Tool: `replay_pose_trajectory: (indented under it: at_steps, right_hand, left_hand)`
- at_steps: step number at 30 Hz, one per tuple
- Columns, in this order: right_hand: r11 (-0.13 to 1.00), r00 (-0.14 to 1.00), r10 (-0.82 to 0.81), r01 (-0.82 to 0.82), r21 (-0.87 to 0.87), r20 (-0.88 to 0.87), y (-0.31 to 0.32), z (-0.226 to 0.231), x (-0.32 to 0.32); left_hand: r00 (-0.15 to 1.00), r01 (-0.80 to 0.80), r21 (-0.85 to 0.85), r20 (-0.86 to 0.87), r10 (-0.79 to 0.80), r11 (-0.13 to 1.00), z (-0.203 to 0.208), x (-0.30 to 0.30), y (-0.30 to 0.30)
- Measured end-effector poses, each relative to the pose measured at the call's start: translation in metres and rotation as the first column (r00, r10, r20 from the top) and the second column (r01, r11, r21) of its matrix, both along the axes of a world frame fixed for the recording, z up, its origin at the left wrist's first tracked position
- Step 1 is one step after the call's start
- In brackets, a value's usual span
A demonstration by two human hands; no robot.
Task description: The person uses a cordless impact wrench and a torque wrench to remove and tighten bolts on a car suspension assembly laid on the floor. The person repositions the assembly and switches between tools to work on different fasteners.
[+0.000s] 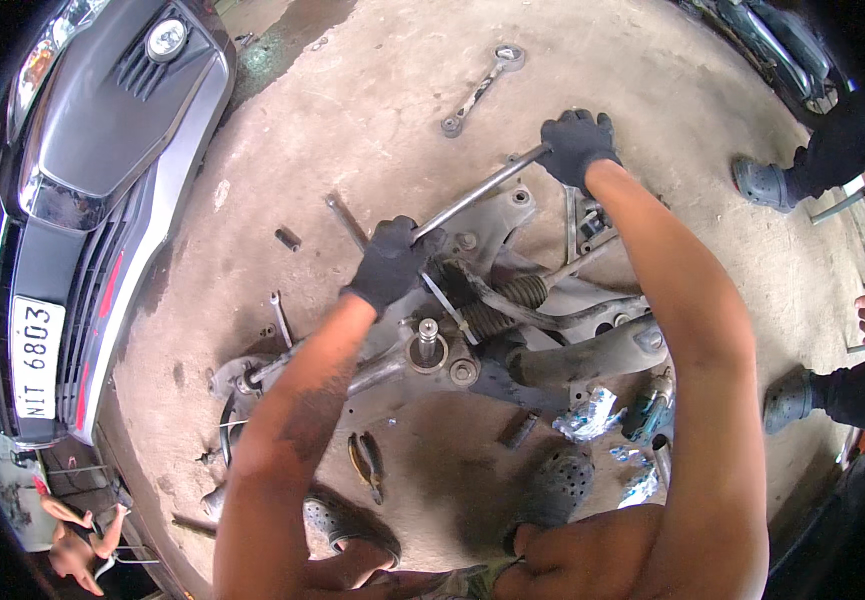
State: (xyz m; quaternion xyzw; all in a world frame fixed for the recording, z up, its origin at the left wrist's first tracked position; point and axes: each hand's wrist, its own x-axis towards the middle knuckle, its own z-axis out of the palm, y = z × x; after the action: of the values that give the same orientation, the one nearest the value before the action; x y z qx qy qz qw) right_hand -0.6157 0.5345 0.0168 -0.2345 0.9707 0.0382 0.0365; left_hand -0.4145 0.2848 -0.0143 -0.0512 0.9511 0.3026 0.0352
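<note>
A long metal bar slants over a greasy car subframe on the floor. My right hand, in a dark glove, is closed round its far end. My left hand, also gloved, closes on its near end, low over the subframe; whatever joins the bar there is hidden under the glove. Just right of my left hand lie a ribbed rubber boot and a pale strap. Nearer me, an upright splined shaft stands out of the steering gear housing.
Pliers, a wrench, a socket and a link arm lie on the concrete. Crumpled foil wrapping sits near my right forearm. A car bumper stands at left; another person's shoes are at right.
</note>
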Motion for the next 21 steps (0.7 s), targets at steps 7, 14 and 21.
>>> replay_pose_trajectory:
  at_steps: [7,14,21]
  right_hand:
    - [0.998,0.993,-0.039,0.033,-0.048,-0.111,-0.044,-0.035,-0.015]
    - [0.999,0.999,-0.035,0.035,0.020,-0.002,-0.021,-0.049,-0.009]
    - [1.000,0.999,-0.014,0.013,-0.022,-0.039,0.006,-0.052,-0.016]
  left_hand:
    - [0.979,-0.113,-0.162,-0.186,0.082,0.980,-0.006,0.002,0.017]
    - [0.992,0.020,-0.125,-0.118,-0.035,0.992,0.002,-0.022,0.000]
    - [0.993,-0.032,-0.234,-0.114,0.005,0.972,0.003,-0.023,0.021]
